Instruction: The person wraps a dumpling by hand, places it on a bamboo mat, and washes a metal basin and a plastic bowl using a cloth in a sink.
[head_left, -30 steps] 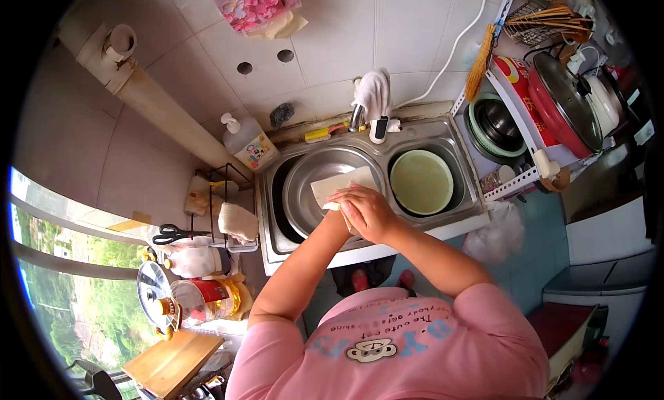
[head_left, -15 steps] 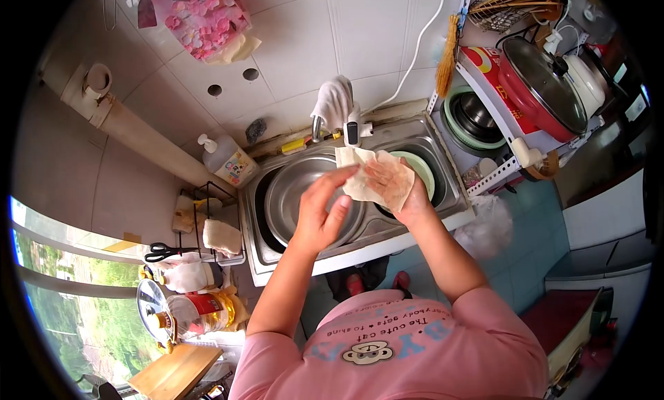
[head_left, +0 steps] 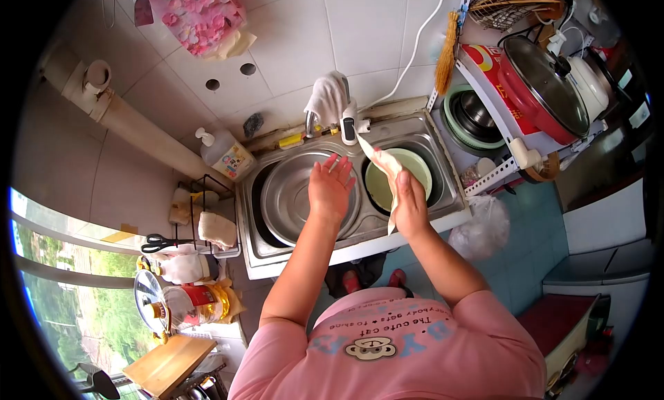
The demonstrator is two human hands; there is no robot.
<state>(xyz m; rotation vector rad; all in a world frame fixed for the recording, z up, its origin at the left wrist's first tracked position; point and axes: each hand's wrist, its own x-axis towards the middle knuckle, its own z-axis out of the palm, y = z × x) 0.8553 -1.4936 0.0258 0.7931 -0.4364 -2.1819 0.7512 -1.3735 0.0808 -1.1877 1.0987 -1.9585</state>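
Observation:
A thin, pale damp sheet (head_left: 382, 166) lies against the palm of my right hand (head_left: 411, 207), seen nearly edge-on, with the thumb in front of it. My left hand (head_left: 330, 187) is palm up, fingers apart and holding nothing, over the right side of a round steel basin (head_left: 282, 201) in the left sink bowl. In the right bowl is a pale green basin (head_left: 417, 166), partly behind the sheet. Behind the sink, a grey cloth (head_left: 328, 99) hangs over the faucet (head_left: 348, 129).
A soap bottle (head_left: 227, 155) and a wire rack (head_left: 212, 207) stand left of the sink. On the right are a shelf with a red lidded pan (head_left: 546, 88), stacked bowls (head_left: 476, 116) and a plastic bag (head_left: 481, 227). A wooden board (head_left: 169, 364) is at lower left.
The sheet, earlier between both hands and then spread on my right palm, has turned edge-on. My left hand has moved off it and turned palm up.

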